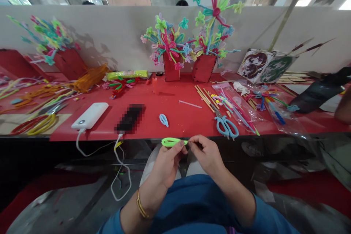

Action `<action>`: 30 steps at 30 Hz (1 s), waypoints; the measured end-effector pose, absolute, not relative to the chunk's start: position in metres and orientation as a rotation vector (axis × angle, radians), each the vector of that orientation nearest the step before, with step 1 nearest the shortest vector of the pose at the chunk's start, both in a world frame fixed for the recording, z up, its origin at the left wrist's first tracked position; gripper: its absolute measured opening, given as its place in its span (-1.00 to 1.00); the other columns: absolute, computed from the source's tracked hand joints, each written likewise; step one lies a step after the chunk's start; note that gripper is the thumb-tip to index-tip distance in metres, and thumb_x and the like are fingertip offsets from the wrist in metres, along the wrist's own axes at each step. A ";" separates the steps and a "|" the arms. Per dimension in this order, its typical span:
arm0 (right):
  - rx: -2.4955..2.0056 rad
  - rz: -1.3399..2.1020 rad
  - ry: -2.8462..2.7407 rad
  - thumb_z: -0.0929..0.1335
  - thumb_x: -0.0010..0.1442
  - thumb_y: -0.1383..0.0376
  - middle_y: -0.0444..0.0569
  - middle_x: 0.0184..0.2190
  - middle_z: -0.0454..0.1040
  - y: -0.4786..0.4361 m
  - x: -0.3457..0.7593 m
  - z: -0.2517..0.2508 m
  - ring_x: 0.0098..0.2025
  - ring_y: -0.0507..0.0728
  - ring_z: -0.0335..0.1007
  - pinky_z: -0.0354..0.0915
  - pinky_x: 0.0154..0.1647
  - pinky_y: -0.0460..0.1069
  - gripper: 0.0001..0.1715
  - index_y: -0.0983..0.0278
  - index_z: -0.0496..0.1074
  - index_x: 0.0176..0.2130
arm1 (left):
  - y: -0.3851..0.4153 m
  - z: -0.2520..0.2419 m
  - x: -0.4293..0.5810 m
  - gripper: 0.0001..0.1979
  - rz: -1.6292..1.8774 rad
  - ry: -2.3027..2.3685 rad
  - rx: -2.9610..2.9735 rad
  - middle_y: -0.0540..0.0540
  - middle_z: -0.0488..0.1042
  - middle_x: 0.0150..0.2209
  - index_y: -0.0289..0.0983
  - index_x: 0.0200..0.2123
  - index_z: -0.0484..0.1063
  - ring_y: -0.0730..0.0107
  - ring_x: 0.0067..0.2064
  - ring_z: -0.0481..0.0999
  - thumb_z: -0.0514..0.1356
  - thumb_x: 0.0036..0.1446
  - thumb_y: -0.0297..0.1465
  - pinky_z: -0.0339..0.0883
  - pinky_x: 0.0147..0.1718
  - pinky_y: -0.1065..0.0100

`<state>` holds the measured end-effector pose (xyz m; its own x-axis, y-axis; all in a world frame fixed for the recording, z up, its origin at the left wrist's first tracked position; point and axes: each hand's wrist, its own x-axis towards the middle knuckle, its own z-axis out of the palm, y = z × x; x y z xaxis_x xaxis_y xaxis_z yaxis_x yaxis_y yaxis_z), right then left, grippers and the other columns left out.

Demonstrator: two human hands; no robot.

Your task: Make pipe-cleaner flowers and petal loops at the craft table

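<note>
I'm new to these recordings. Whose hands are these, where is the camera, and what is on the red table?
There is no machine here. A person wears one camera on the head, and it looks down at their own bare hands. The left hand and the right hand both pinch a green pipe cleaner bent into a loop, just in front of the red table. On the table lie a small blue loop, blue scissors, wooden sticks and a white power bank with a cable. At the back stand two red boxes of pipe-cleaner flowers.
</note>
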<state>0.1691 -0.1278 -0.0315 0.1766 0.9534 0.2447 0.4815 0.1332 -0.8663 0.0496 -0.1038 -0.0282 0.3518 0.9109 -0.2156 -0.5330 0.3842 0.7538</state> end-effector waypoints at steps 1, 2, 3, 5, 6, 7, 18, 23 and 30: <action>-1.503 0.627 -1.463 0.23 0.05 0.34 -0.11 -0.55 0.42 -0.128 0.167 -0.032 -0.50 0.01 0.30 0.20 -0.47 -0.13 -0.85 0.28 0.37 -0.47 | -0.103 -0.028 0.051 -0.91 1.048 0.709 0.640 0.04 0.36 -0.61 -0.33 -0.59 0.36 0.54 -0.52 0.32 0.24 -0.16 -0.46 0.23 -0.46 0.47; -1.511 0.628 -1.487 0.22 0.04 0.35 -0.11 -0.54 0.43 -0.129 0.165 -0.032 -0.49 0.01 0.31 0.20 -0.46 -0.13 -0.85 0.28 0.37 -0.46 | -0.103 -0.028 0.051 -0.90 1.076 0.729 0.647 0.04 0.35 -0.62 -0.33 -0.61 0.35 0.55 -0.53 0.32 0.24 -0.16 -0.46 0.22 -0.46 0.48; -1.520 0.617 -1.515 0.23 0.03 0.36 -0.11 -0.53 0.44 -0.130 0.163 -0.031 -0.48 0.01 0.32 0.20 -0.44 -0.13 -0.85 0.28 0.38 -0.45 | -0.102 -0.029 0.052 -0.89 1.104 0.756 0.660 0.05 0.35 -0.62 -0.33 -0.61 0.35 0.56 -0.53 0.31 0.24 -0.17 -0.46 0.22 -0.47 0.48; -1.545 0.565 -1.577 0.23 0.02 0.37 -0.10 -0.51 0.45 -0.131 0.163 -0.030 -0.47 0.02 0.33 0.20 -0.43 -0.12 -0.86 0.27 0.38 -0.44 | -0.101 -0.030 0.053 -0.89 1.155 0.824 0.709 0.05 0.35 -0.61 -0.33 -0.60 0.36 0.56 -0.52 0.31 0.25 -0.17 -0.45 0.20 -0.47 0.49; -1.561 0.533 -1.611 0.24 0.02 0.37 -0.10 -0.51 0.44 -0.132 0.164 -0.029 -0.47 0.02 0.32 0.19 -0.44 -0.12 -0.87 0.27 0.38 -0.44 | -0.100 -0.032 0.053 -0.89 1.170 0.859 0.747 0.04 0.36 -0.59 -0.33 -0.59 0.36 0.55 -0.51 0.31 0.24 -0.17 -0.44 0.20 -0.47 0.49; -1.576 0.502 -1.643 0.24 0.02 0.37 -0.10 -0.51 0.43 -0.133 0.165 -0.028 -0.47 0.02 0.32 0.18 -0.44 -0.12 -0.87 0.27 0.37 -0.44 | -0.100 -0.033 0.053 -0.89 1.176 0.892 0.791 0.03 0.37 -0.58 -0.34 -0.59 0.37 0.54 -0.50 0.32 0.24 -0.16 -0.43 0.20 -0.47 0.48; -1.354 1.137 -1.426 0.22 0.06 0.31 -0.18 -0.61 0.32 -0.128 0.177 -0.013 -0.56 -0.04 0.22 0.16 -0.54 -0.14 -0.89 0.27 0.25 -0.48 | -0.106 -0.030 0.043 -0.89 0.940 0.761 0.865 -0.01 0.37 -0.62 -0.34 -0.57 0.40 0.48 -0.52 0.34 0.25 -0.18 -0.40 0.23 -0.46 0.42; -1.236 1.281 -1.218 0.23 0.05 0.26 -0.18 -0.63 0.31 -0.128 0.169 -0.019 -0.62 -0.06 0.18 0.16 -0.59 -0.15 -0.86 0.28 0.23 -0.49 | -0.108 -0.025 0.049 -0.90 0.996 0.696 0.707 0.02 0.36 -0.65 -0.33 -0.60 0.40 0.52 -0.55 0.32 0.26 -0.19 -0.43 0.24 -0.49 0.44; -1.373 0.987 -1.263 0.23 0.07 0.25 -0.11 -0.53 0.37 -0.135 0.162 -0.032 -0.50 0.00 0.29 0.25 -0.48 -0.12 -0.84 0.28 0.34 -0.40 | -0.110 -0.037 0.057 -0.92 1.173 0.820 0.758 0.03 0.40 -0.55 -0.32 -0.54 0.40 0.51 -0.49 0.34 0.23 -0.13 -0.42 0.23 -0.44 0.46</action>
